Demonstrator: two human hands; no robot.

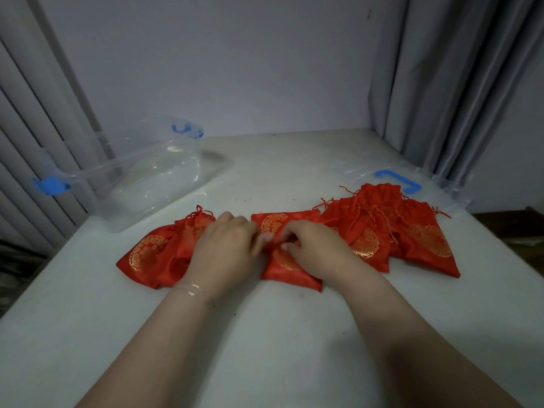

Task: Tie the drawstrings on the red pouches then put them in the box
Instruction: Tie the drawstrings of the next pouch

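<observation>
Both hands [276, 245] apparently pinching middle pouch [290, 270].

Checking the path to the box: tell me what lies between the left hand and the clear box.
In the head view, tied pouches lie beside the left hand; beyond them only bare table reaches the clear box.

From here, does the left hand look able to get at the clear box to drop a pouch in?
Probably yes. The clear box stands open-topped to the left hand's far left, and only bare table and the leftmost pouches lie between.
</observation>
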